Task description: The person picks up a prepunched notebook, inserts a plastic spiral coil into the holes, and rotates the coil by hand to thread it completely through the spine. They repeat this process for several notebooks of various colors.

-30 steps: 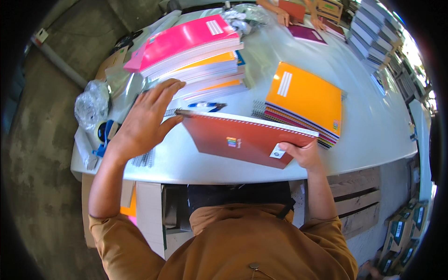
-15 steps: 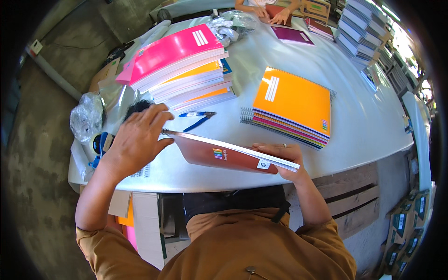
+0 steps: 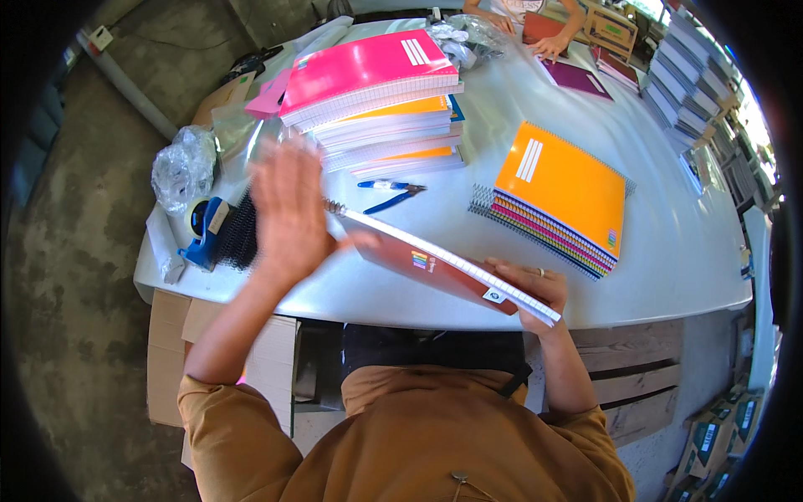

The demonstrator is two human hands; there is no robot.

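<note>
A notebook with a brownish-red cover (image 3: 393, 255) is tilted on edge above the near side of the table, its white page edges facing up. My right hand (image 3: 542, 293) grips its right end, fingers behind and thumb side below. At the other end, by the wire coil (image 3: 334, 207), my left hand (image 3: 288, 209) is raised with fingers stretched upward, blurred by motion. Its thumb reaches toward the cover; whether it touches cannot be made out. Beyond the notebook lie blue-handled cutting pliers (image 3: 391, 201). Black spiral coils (image 3: 238, 234) lie beside my left hand, partly hidden by it.
A tall pile topped by a pink notebook (image 3: 368, 71) stands behind my left hand. To the right is a spiral-bound stack with an orange cover (image 3: 560, 184). A blue tape dispenser (image 3: 201, 238) and crumpled plastic (image 3: 184, 170) sit left. Another person's hands (image 3: 552, 46) work across the table.
My left hand has straightened its fingers upward and moved off the notebook's coil end. The notebook stays in my right hand. The whole view has shifted, so the table items appear further right.
</note>
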